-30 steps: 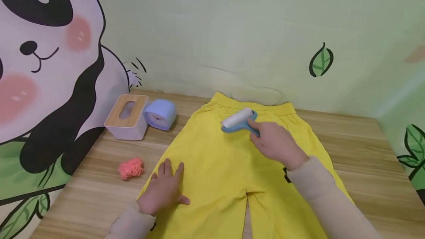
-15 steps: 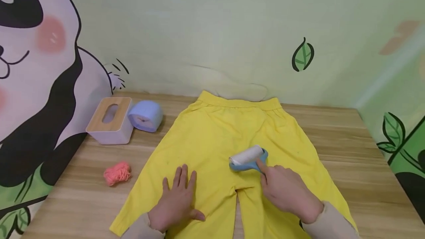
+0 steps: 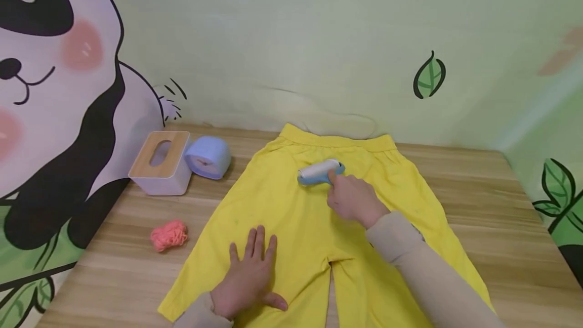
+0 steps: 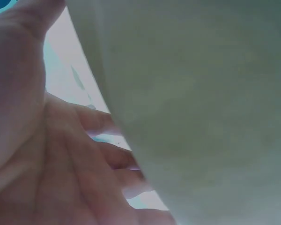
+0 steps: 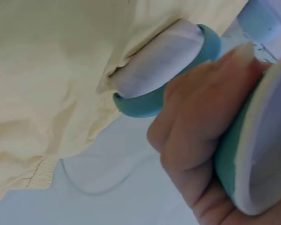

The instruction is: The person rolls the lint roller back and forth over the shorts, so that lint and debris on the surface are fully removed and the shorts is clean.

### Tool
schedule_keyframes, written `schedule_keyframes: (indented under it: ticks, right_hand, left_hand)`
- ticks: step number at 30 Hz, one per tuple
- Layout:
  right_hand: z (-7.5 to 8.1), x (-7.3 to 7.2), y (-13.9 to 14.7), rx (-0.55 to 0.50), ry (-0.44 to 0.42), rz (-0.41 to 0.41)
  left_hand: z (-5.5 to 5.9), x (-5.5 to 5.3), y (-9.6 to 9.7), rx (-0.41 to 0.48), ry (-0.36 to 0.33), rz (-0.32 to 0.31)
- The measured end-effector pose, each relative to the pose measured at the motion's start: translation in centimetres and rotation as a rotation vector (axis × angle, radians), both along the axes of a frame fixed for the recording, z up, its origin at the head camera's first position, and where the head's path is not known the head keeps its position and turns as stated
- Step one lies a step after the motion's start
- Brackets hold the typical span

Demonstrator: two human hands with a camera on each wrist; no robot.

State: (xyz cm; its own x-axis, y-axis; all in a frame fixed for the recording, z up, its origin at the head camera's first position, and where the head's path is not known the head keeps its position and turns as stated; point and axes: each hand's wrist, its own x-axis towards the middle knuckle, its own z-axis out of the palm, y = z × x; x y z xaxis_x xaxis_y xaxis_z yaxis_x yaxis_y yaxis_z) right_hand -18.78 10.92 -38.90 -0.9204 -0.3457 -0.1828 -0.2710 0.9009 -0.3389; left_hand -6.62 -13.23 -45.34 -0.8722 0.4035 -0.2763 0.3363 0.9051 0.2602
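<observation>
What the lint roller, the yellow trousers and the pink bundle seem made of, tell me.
Lint roller: blue frame, probably plastic, from its smooth, moulded curve; white sleeve, perhaps paper, from its matte surface.
Yellow trousers: soft matte fabric, maybe cotton, as folds and a gathered waistband show.
Pink bundle: probably dull yarn, since loose strands show; fibre unclear.

part of the yellow trousers [image 3: 302, 221] beyond the head view's bottom edge

Soft light, faint shadows, washed-out wrist views
</observation>
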Motion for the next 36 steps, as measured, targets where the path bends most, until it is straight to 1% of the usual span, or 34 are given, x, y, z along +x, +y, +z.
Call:
schedule_keyframes:
  ticks: [4, 6, 13, 16, 18, 20, 22, 24, 25, 28, 30, 32, 34, 36]
  right_hand:
    - [0.1, -2.4, -0.8, 0.01, -0.028, -0.01]
    - [0.0, -3.3, -1.4, 0.016, -0.019, -0.008]
    - [-0.8, -5.3, -2.6, 0.037, 0.011, -0.076]
    - [-1.6, -6.0, -2.7, 0.017, 0.022, -0.075]
    - [-2.0, -6.2, -2.7, 0.007, 0.031, -0.058]
    - [-2.0, -5.9, -2.5, -0.026, 0.041, -0.054]
    - [-1.5, -5.0, -1.7, -0.067, 0.062, -0.064]
    - [-0.4, -3.4, -0.5, -0.106, 0.096, -0.075]
    - [0.2, -2.3, 0.3, -0.132, 0.107, -0.082]
    - [1.6, 1.9, 2.8, -0.153, 0.141, -0.057]
    - [2.0, 4.9, 4.5, -0.14, 0.144, -0.055]
    - [2.2, 7.9, 6.1, -0.126, 0.126, -0.065]
    - [2.2, 10.3, 7.2, -0.111, 0.092, -0.092]
    - [2.0, 12.1, 7.9, -0.096, 0.058, -0.107]
  left_hand:
    - [0.0, 0.0, 0.1, -0.012, 0.013, -0.009]
    - [0.1, 0.1, 0.0, -0.018, 0.016, -0.011]
    - [0.3, 0.4, 0.4, -0.028, 0.04, -0.031]
    - [0.3, 0.3, 0.4, -0.044, 0.053, -0.036]
    - [0.4, 0.3, 0.4, -0.05, 0.052, -0.031]
    - [0.3, 0.2, 0.3, -0.046, 0.045, -0.03]
    - [0.3, 0.1, 0.4, -0.03, 0.024, -0.03]
    - [0.3, 0.0, 0.5, -0.015, 0.01, -0.031]
    - [0.2, -0.1, 0.6, -0.009, 0.002, -0.031]
    - [0.2, -0.1, 0.7, -0.009, -0.021, -0.015]
    - [0.2, -0.1, 0.7, -0.011, -0.033, -0.008]
    - [0.3, -0.1, 0.7, -0.014, -0.041, -0.011]
    - [0.4, -0.2, 0.7, -0.019, -0.034, -0.019]
    - [0.5, -0.2, 0.6, -0.026, -0.025, -0.027]
